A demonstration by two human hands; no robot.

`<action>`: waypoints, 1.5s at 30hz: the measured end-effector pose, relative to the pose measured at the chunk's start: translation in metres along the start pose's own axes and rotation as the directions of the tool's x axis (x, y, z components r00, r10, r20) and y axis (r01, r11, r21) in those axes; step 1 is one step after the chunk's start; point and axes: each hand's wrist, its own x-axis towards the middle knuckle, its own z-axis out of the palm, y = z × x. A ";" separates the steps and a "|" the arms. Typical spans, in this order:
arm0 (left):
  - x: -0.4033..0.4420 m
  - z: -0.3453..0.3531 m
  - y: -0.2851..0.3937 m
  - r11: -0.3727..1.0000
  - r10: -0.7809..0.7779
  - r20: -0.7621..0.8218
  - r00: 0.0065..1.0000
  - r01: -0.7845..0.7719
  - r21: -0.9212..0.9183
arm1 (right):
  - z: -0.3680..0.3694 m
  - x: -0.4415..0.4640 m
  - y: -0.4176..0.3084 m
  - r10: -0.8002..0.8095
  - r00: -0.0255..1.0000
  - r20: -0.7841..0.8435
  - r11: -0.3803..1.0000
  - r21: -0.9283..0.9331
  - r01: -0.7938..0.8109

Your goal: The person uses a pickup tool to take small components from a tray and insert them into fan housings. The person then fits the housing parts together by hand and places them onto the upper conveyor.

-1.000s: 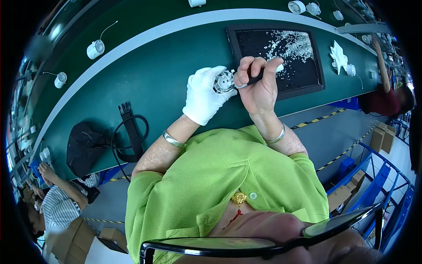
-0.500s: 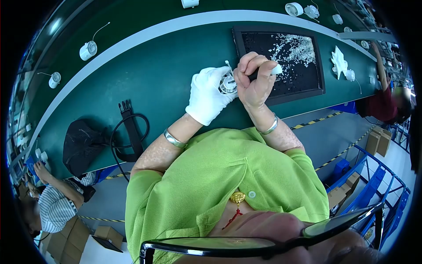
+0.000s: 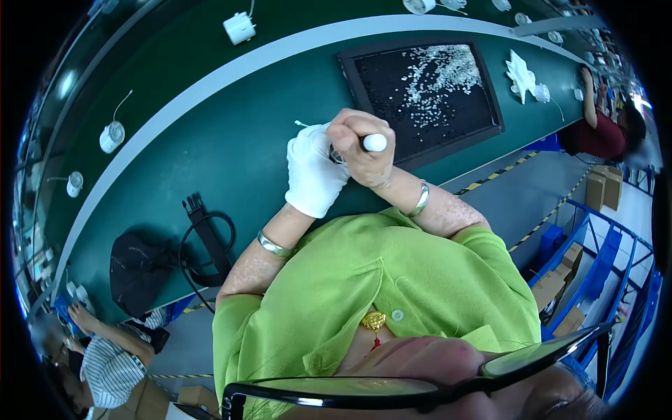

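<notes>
My left hand (image 3: 311,171), in a white glove, is closed around a small round white housing (image 3: 338,153). Most of that part is hidden by the fingers; a short white wire (image 3: 301,124) sticks out beyond the glove. My bare right hand (image 3: 364,148) is wrapped round a tool with a dark handle and a white end cap (image 3: 376,143), which points up at the camera. The tool's working tip is out of sight. Both hands are against each other, with the right fist over the housing.
A black tray (image 3: 427,150) of small whitish pieces lies just beyond my right hand. A white cloth-like item (image 3: 520,75) is farther right. At left lie a black bag (image 3: 136,273) and a strap (image 3: 208,238). White housings (image 3: 239,28) sit beyond the pale rail; co-workers sit either side.
My right hand has turned over and come onto the housing, so the tool's white cap now faces the camera. The view has shifted, and white housings beyond the rail appear in other places.
</notes>
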 end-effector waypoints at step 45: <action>0.256 -0.031 -0.010 0.772 0.282 -0.159 0.946 -0.125 0.623 | -0.274 0.026 0.049 0.228 0.728 -0.647 0.874 -0.193 -0.446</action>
